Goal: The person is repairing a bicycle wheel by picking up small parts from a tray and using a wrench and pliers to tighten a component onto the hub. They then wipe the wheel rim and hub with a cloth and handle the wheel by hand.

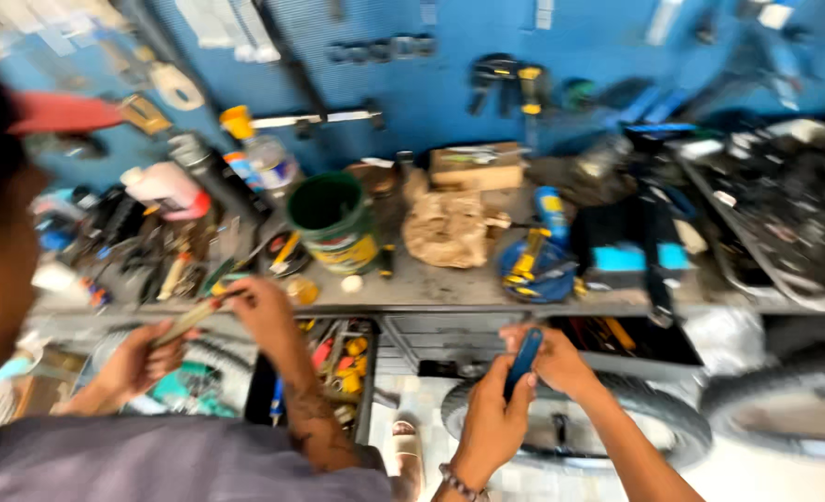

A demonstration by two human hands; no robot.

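Both hands meet on a blue tyre lever (525,361), held upright over the wheel (575,423) below the desk (450,288). Left hand (492,423) fingers wrap its lower end; right hand (557,358) fingers pinch the top.

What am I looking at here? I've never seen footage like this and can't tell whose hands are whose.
One camera, worn on a person's head, looks down at a cluttered workbench. The two hands at the bottom middle are the wearer's. The left hand and right hand together hold a slim blue tool above a tyre. The arms on the left belong to a co-worker, who holds a stick-like tool. On the bench stand a green bucket, a crumpled rag and a blue bowl. The picture is blurred.
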